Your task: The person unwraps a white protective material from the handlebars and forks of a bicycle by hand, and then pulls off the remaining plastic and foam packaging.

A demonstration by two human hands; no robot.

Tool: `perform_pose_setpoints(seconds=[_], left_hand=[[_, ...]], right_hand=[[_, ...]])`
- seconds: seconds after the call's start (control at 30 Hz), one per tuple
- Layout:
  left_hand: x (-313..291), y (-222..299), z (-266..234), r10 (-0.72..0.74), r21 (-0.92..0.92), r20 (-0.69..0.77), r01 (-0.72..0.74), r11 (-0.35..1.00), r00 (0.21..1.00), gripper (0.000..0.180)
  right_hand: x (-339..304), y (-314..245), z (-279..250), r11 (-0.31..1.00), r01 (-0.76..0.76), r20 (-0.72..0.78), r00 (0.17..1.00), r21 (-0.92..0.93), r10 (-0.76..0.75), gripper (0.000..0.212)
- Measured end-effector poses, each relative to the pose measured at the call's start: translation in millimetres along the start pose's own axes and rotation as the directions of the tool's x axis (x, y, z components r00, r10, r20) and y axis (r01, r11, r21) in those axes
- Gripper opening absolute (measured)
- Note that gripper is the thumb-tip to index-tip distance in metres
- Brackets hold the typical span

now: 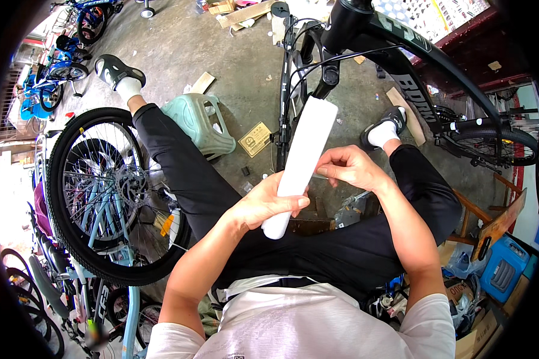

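My left hand (259, 204) is wrapped round the lower part of a long white block-shaped piece (308, 140). It looks like a slim box or a foam-wrapped bar, and it slants up and away to the right over my lap. Its contents, if any, are hidden. At its right side my right hand (354, 170) is closed, thumb and fingertips pinched together. A small thin bit seems to sit in that pinch, too small to name. Beyond the white piece stands a black bicycle frame (404, 84), with its fork and cables close to the piece's far end.
A bicycle wheel (117, 188) with a knobby tyre stands at my left leg. A pale green plastic stool (200, 122) and a flat cardboard piece (256, 139) lie ahead. To the right are a blue case (504, 269) and a wooden stool (500, 221). More bikes (60, 66) line the left.
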State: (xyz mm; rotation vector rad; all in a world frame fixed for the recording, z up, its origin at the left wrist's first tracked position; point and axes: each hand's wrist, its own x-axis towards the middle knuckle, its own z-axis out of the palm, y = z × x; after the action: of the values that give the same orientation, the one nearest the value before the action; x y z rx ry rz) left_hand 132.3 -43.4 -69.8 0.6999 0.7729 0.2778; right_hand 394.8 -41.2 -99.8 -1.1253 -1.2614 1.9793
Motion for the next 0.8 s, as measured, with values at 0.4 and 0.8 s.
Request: perform_pose_setpoints(seconds=[0.4, 0.8], left_hand=[[-1.9, 1.5, -15.4, 0.149, -0.305, 0.029, -0.133, 0.943, 0.988, 0.046], [6.1, -17.4, -35.0, 0.319, -0.584, 0.125, -0.19, 0.79, 0.94, 0.051]], right_hand=[[1.4, -0.1, 0.2, 0.998, -0.019, 0.06, 0.998, 0.068, 0.015, 0.026], [2.4, -2.1, 6.7, 0.998, 0.014, -0.082, 0.996, -0.068, -0.02, 0.021]])
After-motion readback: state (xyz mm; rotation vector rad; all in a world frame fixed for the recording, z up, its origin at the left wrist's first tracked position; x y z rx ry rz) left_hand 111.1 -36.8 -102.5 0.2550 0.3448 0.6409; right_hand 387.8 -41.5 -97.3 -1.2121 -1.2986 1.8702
